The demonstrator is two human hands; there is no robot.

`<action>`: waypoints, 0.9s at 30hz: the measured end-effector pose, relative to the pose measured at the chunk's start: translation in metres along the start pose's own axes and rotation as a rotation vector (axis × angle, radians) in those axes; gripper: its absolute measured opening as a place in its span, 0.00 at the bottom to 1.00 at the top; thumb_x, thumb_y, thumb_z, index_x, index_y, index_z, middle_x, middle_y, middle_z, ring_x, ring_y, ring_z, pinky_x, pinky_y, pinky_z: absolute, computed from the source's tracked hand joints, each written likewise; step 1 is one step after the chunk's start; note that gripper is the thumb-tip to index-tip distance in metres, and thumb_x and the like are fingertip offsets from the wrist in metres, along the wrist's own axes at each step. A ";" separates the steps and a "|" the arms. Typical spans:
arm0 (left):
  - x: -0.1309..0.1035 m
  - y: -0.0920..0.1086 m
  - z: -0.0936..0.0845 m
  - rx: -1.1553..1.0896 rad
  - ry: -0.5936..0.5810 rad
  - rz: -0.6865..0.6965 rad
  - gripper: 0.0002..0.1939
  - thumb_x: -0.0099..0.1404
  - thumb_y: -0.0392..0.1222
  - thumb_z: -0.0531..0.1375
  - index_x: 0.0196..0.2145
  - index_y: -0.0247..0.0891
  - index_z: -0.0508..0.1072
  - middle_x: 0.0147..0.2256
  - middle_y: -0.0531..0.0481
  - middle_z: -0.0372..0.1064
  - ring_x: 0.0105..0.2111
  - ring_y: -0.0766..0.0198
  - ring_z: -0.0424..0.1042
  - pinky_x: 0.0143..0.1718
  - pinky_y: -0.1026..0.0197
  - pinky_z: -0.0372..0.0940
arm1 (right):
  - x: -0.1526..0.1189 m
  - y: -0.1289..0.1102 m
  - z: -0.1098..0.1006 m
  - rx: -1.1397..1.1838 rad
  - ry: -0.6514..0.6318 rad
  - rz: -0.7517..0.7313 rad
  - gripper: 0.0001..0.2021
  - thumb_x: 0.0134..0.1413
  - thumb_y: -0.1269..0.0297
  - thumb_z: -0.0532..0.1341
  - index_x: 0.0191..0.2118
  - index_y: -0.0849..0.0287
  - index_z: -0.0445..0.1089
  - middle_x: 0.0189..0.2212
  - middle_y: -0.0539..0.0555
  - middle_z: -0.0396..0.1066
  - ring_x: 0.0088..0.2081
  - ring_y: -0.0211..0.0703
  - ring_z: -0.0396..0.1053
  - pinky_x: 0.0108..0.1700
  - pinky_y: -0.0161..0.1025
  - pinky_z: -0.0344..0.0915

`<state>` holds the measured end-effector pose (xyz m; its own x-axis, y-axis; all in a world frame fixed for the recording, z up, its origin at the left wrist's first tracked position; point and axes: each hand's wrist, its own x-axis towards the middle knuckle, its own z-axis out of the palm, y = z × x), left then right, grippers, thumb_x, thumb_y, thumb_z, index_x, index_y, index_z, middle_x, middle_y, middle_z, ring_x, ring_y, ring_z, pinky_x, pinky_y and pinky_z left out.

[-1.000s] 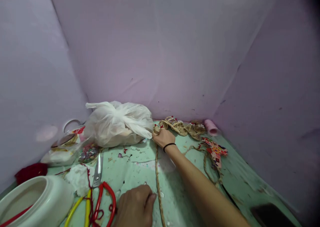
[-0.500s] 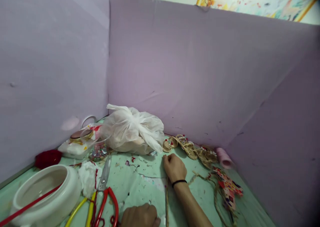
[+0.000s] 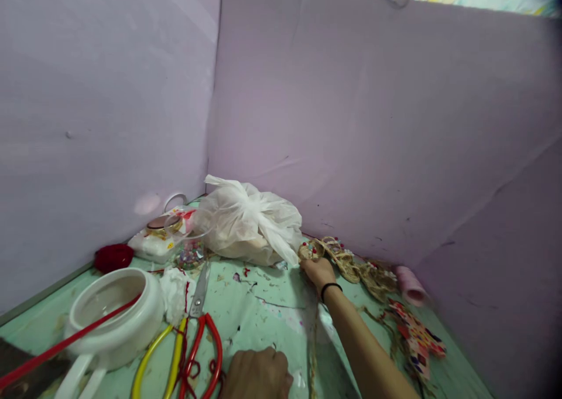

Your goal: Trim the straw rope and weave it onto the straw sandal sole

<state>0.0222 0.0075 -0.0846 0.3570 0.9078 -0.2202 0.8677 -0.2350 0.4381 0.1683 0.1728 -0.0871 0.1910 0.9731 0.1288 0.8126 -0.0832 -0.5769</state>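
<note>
My right hand [image 3: 318, 272] is closed and stretched forward over the table, a black band [image 3: 330, 290] at its wrist. A tan jute cord [image 3: 313, 352] runs from beneath this hand toward me, and the fingers appear pinched on it. Just past the fingertips lies a small woven straw sandal [image 3: 307, 249] with red beads, partly covered by the hand; I cannot tell if they touch. My left hand [image 3: 258, 374] rests at the bottom edge, knuckles up and fingers curled; whatever it grips is hidden. Red-handled scissors [image 3: 213, 343] lie to its left.
On the left stand a white pot [image 3: 118, 328] with a red stick, yellow handles [image 3: 151, 355] and red yarn [image 3: 113, 258]. A knotted plastic bag [image 3: 252, 223] sits at the back. More woven sandals [image 3: 345, 264], a pink spool [image 3: 410, 286] and patterned fabric [image 3: 419, 334] lie right. Purple panels [image 3: 307, 106] enclose the table.
My right hand has moved forward to the small beaded sandal, the jute cord trailing from it. The view has turned slightly left. My left hand stays curled near the bottom edge.
</note>
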 end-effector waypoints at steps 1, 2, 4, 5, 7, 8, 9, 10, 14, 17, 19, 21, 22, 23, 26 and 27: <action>0.000 0.000 -0.001 -0.001 -0.005 0.001 0.15 0.58 0.38 0.47 0.37 0.36 0.71 0.36 0.39 0.72 0.35 0.48 0.71 0.32 0.53 0.63 | -0.002 -0.006 -0.001 0.031 -0.038 -0.020 0.06 0.44 0.68 0.60 0.21 0.64 0.68 0.24 0.54 0.69 0.29 0.42 0.67 0.29 0.37 0.60; -0.001 0.001 -0.002 -0.001 -0.010 0.000 0.15 0.58 0.38 0.47 0.37 0.35 0.71 0.36 0.39 0.72 0.35 0.48 0.71 0.32 0.52 0.63 | -0.005 -0.012 -0.002 0.074 -0.072 -0.049 0.05 0.39 0.71 0.61 0.18 0.63 0.67 0.22 0.55 0.68 0.31 0.44 0.66 0.30 0.36 0.58; -0.002 0.001 -0.004 -0.003 -0.020 0.002 0.15 0.58 0.38 0.47 0.37 0.35 0.71 0.36 0.38 0.71 0.35 0.47 0.71 0.32 0.52 0.62 | -0.017 -0.025 -0.003 0.196 -0.138 -0.137 0.03 0.33 0.73 0.62 0.18 0.60 0.67 0.25 0.54 0.69 0.34 0.44 0.65 0.31 0.34 0.57; -0.002 0.001 -0.004 -0.008 -0.023 0.005 0.15 0.58 0.38 0.48 0.37 0.35 0.71 0.36 0.38 0.71 0.35 0.47 0.71 0.32 0.53 0.62 | -0.024 -0.030 -0.004 0.261 -0.181 -0.169 0.04 0.31 0.72 0.63 0.19 0.59 0.67 0.25 0.52 0.69 0.33 0.43 0.65 0.31 0.34 0.57; -0.003 -0.001 -0.002 -0.037 0.000 0.015 0.14 0.58 0.39 0.48 0.36 0.35 0.71 0.35 0.40 0.72 0.34 0.50 0.71 0.31 0.56 0.61 | -0.041 -0.038 -0.008 0.391 -0.254 -0.181 0.04 0.35 0.66 0.62 0.22 0.59 0.68 0.20 0.49 0.66 0.26 0.40 0.63 0.27 0.34 0.56; -0.004 -0.002 -0.001 -0.067 0.037 0.021 0.13 0.58 0.40 0.48 0.34 0.36 0.71 0.33 0.41 0.72 0.33 0.52 0.71 0.31 0.58 0.60 | -0.049 -0.040 -0.011 0.453 -0.279 -0.165 0.06 0.39 0.62 0.60 0.25 0.59 0.68 0.19 0.49 0.65 0.23 0.39 0.61 0.24 0.34 0.55; -0.004 -0.004 0.001 -0.106 0.092 0.022 0.13 0.59 0.41 0.48 0.32 0.37 0.71 0.32 0.43 0.72 0.32 0.54 0.71 0.30 0.60 0.59 | -0.059 -0.040 -0.015 0.506 -0.296 -0.146 0.10 0.43 0.59 0.57 0.28 0.60 0.69 0.19 0.49 0.64 0.21 0.38 0.60 0.23 0.34 0.55; -0.004 -0.006 0.003 -0.154 0.157 0.013 0.13 0.59 0.42 0.47 0.30 0.37 0.71 0.29 0.45 0.72 0.30 0.57 0.71 0.29 0.61 0.58 | -0.068 -0.040 -0.020 0.564 -0.313 -0.121 0.12 0.45 0.58 0.55 0.31 0.61 0.69 0.20 0.50 0.65 0.21 0.37 0.60 0.22 0.34 0.56; 0.000 -0.011 0.007 -0.389 0.376 -0.082 0.15 0.60 0.42 0.46 0.22 0.37 0.67 0.20 0.52 0.65 0.23 0.65 0.64 0.23 0.65 0.50 | -0.110 -0.030 -0.039 1.035 -0.436 0.121 0.18 0.37 0.61 0.62 0.39 0.62 0.70 0.25 0.52 0.68 0.24 0.36 0.63 0.28 0.35 0.61; 0.003 -0.009 0.005 -0.710 0.401 -0.033 0.15 0.58 0.44 0.49 0.18 0.37 0.63 0.16 0.56 0.57 0.19 0.68 0.58 0.21 0.66 0.49 | -0.141 -0.021 -0.043 1.289 -0.342 0.249 0.17 0.29 0.67 0.67 0.35 0.60 0.73 0.28 0.53 0.71 0.25 0.37 0.65 0.31 0.35 0.62; 0.004 -0.003 0.004 -0.949 0.337 0.015 0.15 0.57 0.47 0.50 0.18 0.37 0.63 0.14 0.58 0.54 0.16 0.70 0.55 0.19 0.67 0.49 | -0.157 -0.016 -0.040 1.342 -0.221 0.254 0.14 0.28 0.69 0.68 0.31 0.59 0.73 0.28 0.52 0.72 0.26 0.37 0.66 0.31 0.36 0.63; 0.001 0.004 0.003 -1.069 0.265 0.033 0.14 0.55 0.48 0.52 0.19 0.36 0.63 0.12 0.60 0.53 0.13 0.72 0.53 0.16 0.68 0.48 | -0.169 -0.011 -0.037 1.365 -0.146 0.238 0.12 0.28 0.70 0.68 0.27 0.59 0.72 0.26 0.52 0.72 0.26 0.38 0.67 0.30 0.35 0.63; -0.001 0.008 0.004 -1.082 0.242 0.037 0.14 0.54 0.49 0.53 0.19 0.36 0.63 0.11 0.60 0.52 0.12 0.72 0.52 0.15 0.68 0.47 | -0.174 -0.010 -0.036 1.371 -0.126 0.229 0.11 0.27 0.70 0.68 0.26 0.59 0.72 0.26 0.52 0.72 0.26 0.38 0.67 0.30 0.35 0.63; -0.004 0.011 0.005 -1.083 0.227 0.040 0.14 0.53 0.49 0.54 0.19 0.36 0.63 0.10 0.61 0.52 0.11 0.73 0.51 0.14 0.68 0.47 | -0.179 -0.008 -0.036 1.376 -0.114 0.220 0.11 0.27 0.69 0.68 0.26 0.59 0.71 0.26 0.52 0.72 0.26 0.39 0.67 0.29 0.35 0.63; -0.015 0.018 0.010 -1.124 0.206 0.032 0.13 0.51 0.50 0.56 0.23 0.35 0.64 0.11 0.60 0.55 0.09 0.74 0.52 0.11 0.69 0.45 | -0.190 -0.007 -0.036 1.377 -0.108 0.189 0.12 0.28 0.68 0.68 0.26 0.59 0.70 0.24 0.50 0.71 0.23 0.37 0.66 0.27 0.35 0.62; -0.018 0.019 0.011 -1.142 0.210 0.027 0.14 0.50 0.50 0.56 0.25 0.35 0.65 0.13 0.60 0.57 0.09 0.74 0.54 0.11 0.69 0.45 | -0.194 -0.007 -0.037 1.370 -0.110 0.176 0.12 0.28 0.67 0.68 0.26 0.60 0.70 0.22 0.50 0.71 0.22 0.36 0.65 0.26 0.34 0.61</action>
<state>0.0363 -0.0173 -0.0818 0.2128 0.9723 -0.0968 0.0054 0.0979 0.9952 0.1455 -0.0228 -0.0785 0.1377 0.9890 -0.0543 -0.4131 0.0075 -0.9107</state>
